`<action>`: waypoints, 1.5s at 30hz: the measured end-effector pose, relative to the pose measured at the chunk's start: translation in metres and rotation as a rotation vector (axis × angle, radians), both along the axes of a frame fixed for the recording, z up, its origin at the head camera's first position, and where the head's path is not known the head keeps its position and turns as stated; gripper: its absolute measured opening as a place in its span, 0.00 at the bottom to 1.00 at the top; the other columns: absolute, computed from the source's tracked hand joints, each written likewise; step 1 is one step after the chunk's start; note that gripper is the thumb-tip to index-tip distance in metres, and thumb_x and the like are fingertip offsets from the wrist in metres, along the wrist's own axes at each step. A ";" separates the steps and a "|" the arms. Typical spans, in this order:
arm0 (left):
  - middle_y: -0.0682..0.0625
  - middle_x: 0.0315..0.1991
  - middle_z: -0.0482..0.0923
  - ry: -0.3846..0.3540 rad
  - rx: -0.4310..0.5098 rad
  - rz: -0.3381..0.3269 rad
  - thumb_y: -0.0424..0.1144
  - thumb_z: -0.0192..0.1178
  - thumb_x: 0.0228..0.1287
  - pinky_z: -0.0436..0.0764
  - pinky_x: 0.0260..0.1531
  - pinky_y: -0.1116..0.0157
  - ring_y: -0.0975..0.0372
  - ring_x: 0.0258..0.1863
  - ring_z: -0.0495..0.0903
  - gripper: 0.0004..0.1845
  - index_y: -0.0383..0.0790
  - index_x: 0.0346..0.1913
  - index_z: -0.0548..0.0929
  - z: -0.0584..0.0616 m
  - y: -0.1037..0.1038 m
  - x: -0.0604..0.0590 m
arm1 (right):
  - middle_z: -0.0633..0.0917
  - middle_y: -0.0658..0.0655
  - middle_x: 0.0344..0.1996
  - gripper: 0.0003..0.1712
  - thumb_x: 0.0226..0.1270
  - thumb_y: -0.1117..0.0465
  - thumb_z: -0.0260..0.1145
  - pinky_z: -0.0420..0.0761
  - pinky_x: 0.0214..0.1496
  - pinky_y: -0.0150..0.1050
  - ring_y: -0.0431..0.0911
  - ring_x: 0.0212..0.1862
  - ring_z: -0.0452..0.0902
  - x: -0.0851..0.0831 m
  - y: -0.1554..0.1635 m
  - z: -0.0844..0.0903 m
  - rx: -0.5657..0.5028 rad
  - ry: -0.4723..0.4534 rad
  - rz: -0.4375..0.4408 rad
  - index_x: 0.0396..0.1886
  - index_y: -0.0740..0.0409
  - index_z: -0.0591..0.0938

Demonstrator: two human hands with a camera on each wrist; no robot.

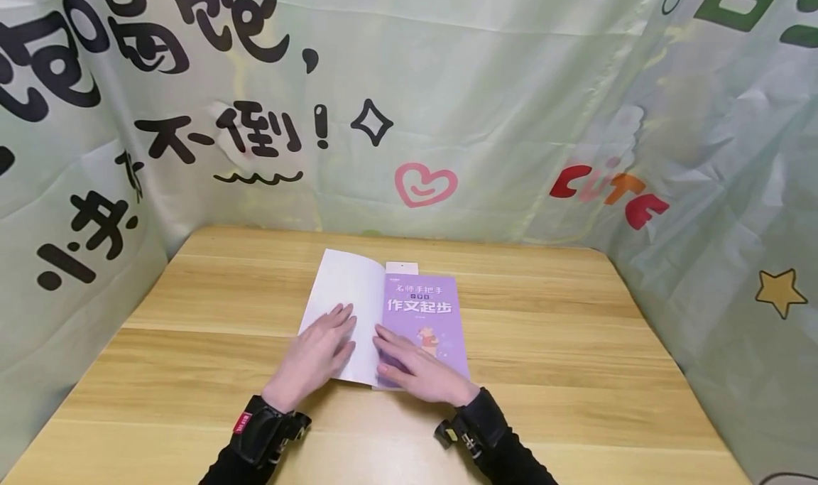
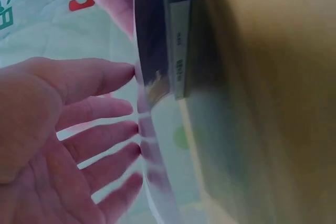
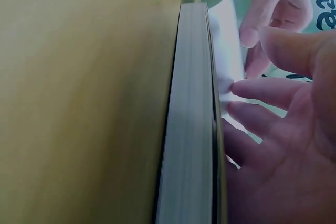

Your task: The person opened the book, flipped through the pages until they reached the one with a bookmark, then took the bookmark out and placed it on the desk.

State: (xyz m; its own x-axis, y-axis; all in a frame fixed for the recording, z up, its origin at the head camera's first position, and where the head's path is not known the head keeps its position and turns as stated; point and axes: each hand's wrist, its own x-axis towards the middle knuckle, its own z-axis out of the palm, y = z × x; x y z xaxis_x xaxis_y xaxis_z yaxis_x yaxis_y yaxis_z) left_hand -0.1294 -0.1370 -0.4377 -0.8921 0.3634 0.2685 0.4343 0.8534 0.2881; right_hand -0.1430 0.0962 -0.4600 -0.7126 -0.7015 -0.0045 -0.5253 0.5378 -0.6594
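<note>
While the book [image 1: 390, 322] lies near the middle of the wooden table [image 1: 575, 371], its front cover [image 1: 345, 307] has already been swung open to the left, so that the white inside of the cover faces up and a purple title page [image 1: 424, 314] is exposed. The left hand [image 1: 316, 357] is laid flat on the opened cover, fingers straight and slightly spread, nothing being gripped. The right hand [image 1: 418, 371] is pressed flat on the purple page, fingers extended, fingertips close to the spine fold. As far as can be judged, opening is done and the flattening of the fold is in hand; the remaining pages lie unturned beneath the right fingers. A white tag [image 1: 402, 268] protrudes beyond the fingertips at the top edge. No container is seen.
</note>
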 end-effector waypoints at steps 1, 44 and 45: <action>0.36 0.70 0.72 -0.029 0.026 -0.010 0.37 0.64 0.67 0.73 0.69 0.46 0.45 0.71 0.72 0.24 0.30 0.64 0.78 -0.002 0.001 0.000 | 0.55 0.56 0.81 0.35 0.80 0.46 0.51 0.57 0.82 0.54 0.53 0.81 0.52 0.000 0.001 0.000 0.002 0.003 0.001 0.78 0.57 0.62; 0.40 0.71 0.71 -0.209 -0.023 -0.287 0.42 0.61 0.70 0.61 0.78 0.48 0.49 0.75 0.67 0.26 0.31 0.66 0.76 -0.017 0.034 0.010 | 0.65 0.60 0.77 0.43 0.56 0.48 0.76 0.51 0.81 0.62 0.60 0.80 0.54 -0.002 0.067 0.007 0.103 0.102 0.031 0.69 0.62 0.74; 0.40 0.71 0.71 -0.210 -0.026 -0.287 0.43 0.61 0.70 0.60 0.78 0.47 0.49 0.75 0.67 0.27 0.31 0.66 0.76 -0.017 0.034 0.010 | 0.65 0.60 0.77 0.43 0.56 0.49 0.76 0.51 0.81 0.62 0.60 0.80 0.55 -0.001 0.067 0.007 0.106 0.107 0.034 0.69 0.62 0.75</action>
